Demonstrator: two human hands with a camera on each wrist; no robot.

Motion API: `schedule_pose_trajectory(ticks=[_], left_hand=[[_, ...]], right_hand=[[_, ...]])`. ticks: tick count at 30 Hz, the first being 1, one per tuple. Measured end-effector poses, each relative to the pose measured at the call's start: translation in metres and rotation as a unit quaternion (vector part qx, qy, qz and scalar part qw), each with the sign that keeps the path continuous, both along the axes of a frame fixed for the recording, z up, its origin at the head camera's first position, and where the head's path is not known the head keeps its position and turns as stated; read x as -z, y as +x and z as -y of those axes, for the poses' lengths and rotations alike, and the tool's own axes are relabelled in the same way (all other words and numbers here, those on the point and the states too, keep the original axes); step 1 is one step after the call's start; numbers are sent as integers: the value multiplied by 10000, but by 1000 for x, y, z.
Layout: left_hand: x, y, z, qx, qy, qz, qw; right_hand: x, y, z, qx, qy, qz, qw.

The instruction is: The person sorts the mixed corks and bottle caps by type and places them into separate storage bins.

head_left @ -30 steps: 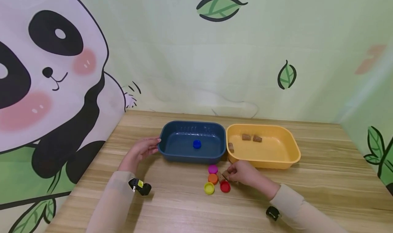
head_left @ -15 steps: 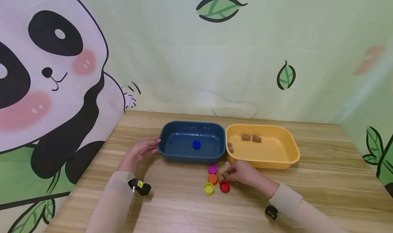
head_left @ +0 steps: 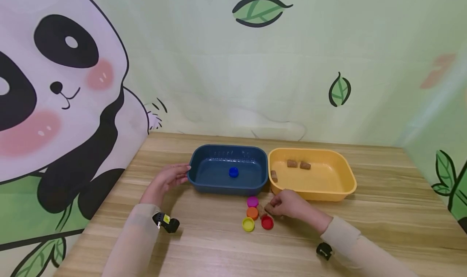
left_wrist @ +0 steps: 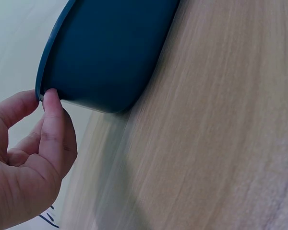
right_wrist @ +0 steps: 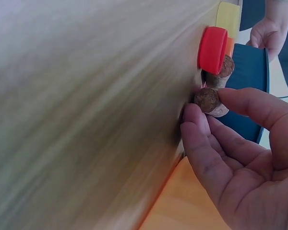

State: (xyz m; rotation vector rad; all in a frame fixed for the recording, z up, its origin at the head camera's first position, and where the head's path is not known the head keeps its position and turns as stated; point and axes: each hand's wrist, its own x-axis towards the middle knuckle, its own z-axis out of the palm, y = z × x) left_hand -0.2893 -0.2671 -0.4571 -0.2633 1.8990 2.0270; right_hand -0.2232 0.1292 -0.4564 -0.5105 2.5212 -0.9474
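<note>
A pale green cloth backdrop point(head_left: 197, 50) hangs behind a light-brown, wood-grained table point(head_left: 219, 252). At its left is a large black-and-white cartoon panda point(head_left: 69, 102) with pink cheeks. A black-outlined green leaf point(head_left: 260, 11) lies sideways high up, a smaller upright leaf point(head_left: 340, 92) below and right — plus a faint reddish patch point(head_left: 439, 69), perhaps printed, too blurred to identify.

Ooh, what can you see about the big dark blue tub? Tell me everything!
The blue tub is a rectangle with rounded corners, an open top and a rim all round. It looks like smooth, shiny plastic, with faint marks along its inside back wall. It stands upright on the wooden table, close beside the yellow tub. One bright blue cap sits inside. The left hand pinches its rim at the left end.
</note>
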Motion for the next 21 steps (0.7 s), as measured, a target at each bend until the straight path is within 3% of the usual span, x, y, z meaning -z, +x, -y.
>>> schedule_pose_trajectory(ticks=[9, 21], left_hand=[[-1, 0, 0, 12, 54, -19, 10000], [0, 0, -1, 7, 11, -14, 10000]], right_hand=[[-7, 5, -3, 169, 26, 76, 9998], [-17, 19, -22, -206, -364, -247, 9988]])
